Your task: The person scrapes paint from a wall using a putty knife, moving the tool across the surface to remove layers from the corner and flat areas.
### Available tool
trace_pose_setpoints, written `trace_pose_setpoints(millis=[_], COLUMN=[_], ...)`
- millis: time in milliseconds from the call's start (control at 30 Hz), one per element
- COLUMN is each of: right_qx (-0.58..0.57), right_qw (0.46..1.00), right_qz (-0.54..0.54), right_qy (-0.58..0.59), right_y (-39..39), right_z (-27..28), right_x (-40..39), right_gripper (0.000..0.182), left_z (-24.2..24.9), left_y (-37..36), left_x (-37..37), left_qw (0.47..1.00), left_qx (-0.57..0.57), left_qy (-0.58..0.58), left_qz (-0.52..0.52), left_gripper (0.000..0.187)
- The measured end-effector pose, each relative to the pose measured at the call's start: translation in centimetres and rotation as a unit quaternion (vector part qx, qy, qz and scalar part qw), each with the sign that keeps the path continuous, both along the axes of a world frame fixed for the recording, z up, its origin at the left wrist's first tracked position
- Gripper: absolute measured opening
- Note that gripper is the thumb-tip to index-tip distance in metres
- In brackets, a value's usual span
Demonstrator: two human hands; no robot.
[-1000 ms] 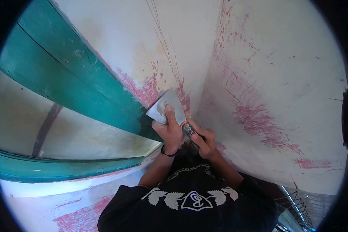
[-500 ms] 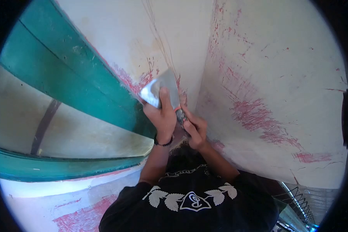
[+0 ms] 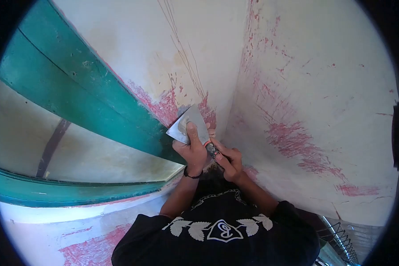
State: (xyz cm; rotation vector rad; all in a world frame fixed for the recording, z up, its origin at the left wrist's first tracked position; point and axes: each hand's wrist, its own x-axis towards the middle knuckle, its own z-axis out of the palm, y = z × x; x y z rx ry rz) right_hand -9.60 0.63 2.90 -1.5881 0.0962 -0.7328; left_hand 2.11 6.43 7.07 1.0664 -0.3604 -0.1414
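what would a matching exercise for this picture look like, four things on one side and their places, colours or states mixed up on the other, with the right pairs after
Things
1. left hand
2. right hand
3. dark bracelet
4. wide painted board

Place, colour or state
A. green
B. closed round the scraper handle
C. around a wrist
D. thumb on the flat blade

Right pairs: 1-D, 2-B, 3-C, 4-A

Black shirt (image 3: 270,248), white letter-like sign (image 3: 224,229) in a pointed frame, exact letter unclear
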Motion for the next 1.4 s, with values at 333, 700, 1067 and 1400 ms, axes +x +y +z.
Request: trace_pose_setpoints(millis=[333,700,1067,1400], right_qx=[-0.034,-0.063,-0.102,-0.096], right_qw=[0.998,0.997,0.993,0.994], right_qz=[-0.016,0.008,-0.048,-0.028], right_qy=[-0.049,-0.038,-0.028,-0.051], right_y=[-2.1,-3.1,-2.0,-2.5], right_z=[6.2,3.9,-1.4,3.4], right_x=[1.9,1.9,0.9,2.3], right_gripper=[0.047,0.046,0.047,0.045], left_z=[8.0,3.3,-1.4,3.6], left_y=[-2.3,-2.0,-1.1,-1.3], left_x=[0.6,1.7,0.1,1.7], left_qw=[0.994,0.996,0.998,0.996], left_qx=[-0.007,-0.001,-0.010,-0.065], left_qy=[-0.100,-0.079,0.051,-0.013], left_qz=[0.045,0.030,-0.017,-0.052], left_gripper=[0.032,0.038,0.037,0.036])
